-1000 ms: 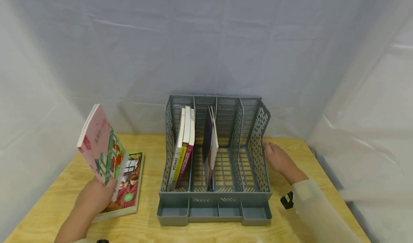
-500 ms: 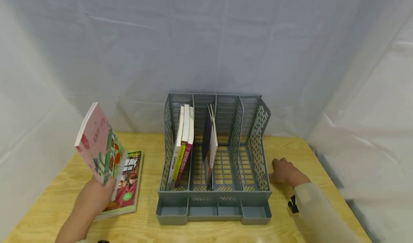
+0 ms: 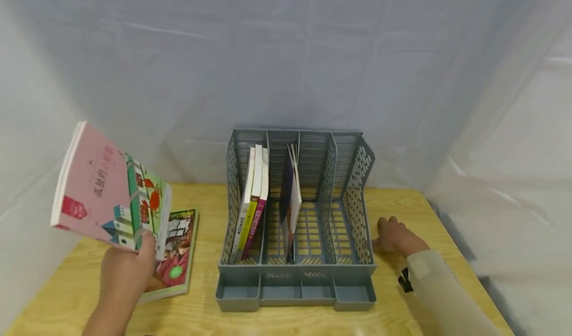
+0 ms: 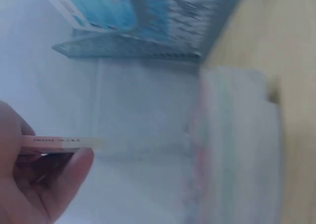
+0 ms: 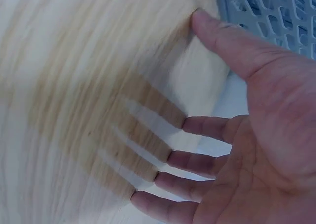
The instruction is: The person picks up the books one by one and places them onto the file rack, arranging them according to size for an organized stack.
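Note:
My left hand [image 3: 127, 271] pinches a pink-covered book [image 3: 105, 177] between thumb and fingers, raised and tilted at the left. In the left wrist view only that book's thin edge [image 4: 59, 144] shows. Beneath it on the table lies a book with a dark red and green cover [image 3: 178, 256], partly hidden by the hand and the pink book. My right hand [image 3: 395, 237] rests on the table just right of the grey desk rack [image 3: 297, 272]. In the right wrist view its fingers [image 5: 202, 162] are spread, tips on the wood, holding nothing.
The rack's left compartment holds three upright books [image 3: 252, 212]. A dark-covered thin book [image 3: 290, 202] leans in the middle. Small open trays [image 3: 281, 294] line the rack's front. White sheeting [image 3: 295, 53] hangs behind the wooden table [image 3: 205, 227] and along both sides.
My left hand has swung the pink book leftward and turned its cover more towards the head camera. Earlier my right hand was farther back by the rack's side; it moved nearer and down.

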Motion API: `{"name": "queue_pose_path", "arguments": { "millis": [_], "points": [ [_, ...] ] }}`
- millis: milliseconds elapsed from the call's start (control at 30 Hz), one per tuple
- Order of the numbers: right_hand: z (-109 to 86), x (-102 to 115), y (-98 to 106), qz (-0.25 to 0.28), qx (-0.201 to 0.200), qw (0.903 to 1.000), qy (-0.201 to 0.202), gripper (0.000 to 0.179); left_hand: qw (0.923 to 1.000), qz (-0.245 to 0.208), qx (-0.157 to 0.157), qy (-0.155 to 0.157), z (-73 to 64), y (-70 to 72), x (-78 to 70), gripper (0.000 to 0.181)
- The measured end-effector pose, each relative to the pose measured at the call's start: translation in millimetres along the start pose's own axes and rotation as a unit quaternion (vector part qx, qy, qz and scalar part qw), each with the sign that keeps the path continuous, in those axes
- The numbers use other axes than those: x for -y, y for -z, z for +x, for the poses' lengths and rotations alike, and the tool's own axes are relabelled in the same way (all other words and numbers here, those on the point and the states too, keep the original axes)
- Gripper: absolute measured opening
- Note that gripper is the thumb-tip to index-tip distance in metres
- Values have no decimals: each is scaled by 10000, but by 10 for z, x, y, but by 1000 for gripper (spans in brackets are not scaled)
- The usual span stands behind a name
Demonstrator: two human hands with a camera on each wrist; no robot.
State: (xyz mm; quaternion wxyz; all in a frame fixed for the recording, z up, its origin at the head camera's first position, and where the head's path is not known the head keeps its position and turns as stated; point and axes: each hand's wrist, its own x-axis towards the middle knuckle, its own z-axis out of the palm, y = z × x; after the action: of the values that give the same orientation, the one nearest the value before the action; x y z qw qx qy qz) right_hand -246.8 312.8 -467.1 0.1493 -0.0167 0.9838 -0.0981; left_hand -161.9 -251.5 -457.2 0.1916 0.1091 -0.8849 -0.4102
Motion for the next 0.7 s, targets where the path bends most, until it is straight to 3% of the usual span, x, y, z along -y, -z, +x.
{"name": "queue_pose_path", "arguments": {
  "millis": [100, 167, 333, 433, 600, 700],
  "points": [
    [19, -9, 23, 38, -431, 9991, 18, 37, 9987, -464, -182, -131, -45, 62, -171, 53],
    [52, -20, 26, 158, -777, 9969, -12, 26, 9969, -712, -197, -269, -88, 99, -286, 61],
    [78, -14, 40, 501, -1298, 9903, -30, 50, 9885, -1183, -321, -889, -255, 90, -553, 73],
    [50, 28, 66, 675, -1552, 9856, -29, 57, 9774, -1447, -497, -1459, -380, 29, -650, 80],
    [-5, 104, 106, 1053, -1998, 9742, 39, 55, 9526, -1741, -776, -2373, -541, -76, -765, 83],
    [-13, 140, 80, 1304, -2169, 9672, 202, 44, 9442, -1863, -733, -2615, -610, -105, -873, 88]
  ]
}}
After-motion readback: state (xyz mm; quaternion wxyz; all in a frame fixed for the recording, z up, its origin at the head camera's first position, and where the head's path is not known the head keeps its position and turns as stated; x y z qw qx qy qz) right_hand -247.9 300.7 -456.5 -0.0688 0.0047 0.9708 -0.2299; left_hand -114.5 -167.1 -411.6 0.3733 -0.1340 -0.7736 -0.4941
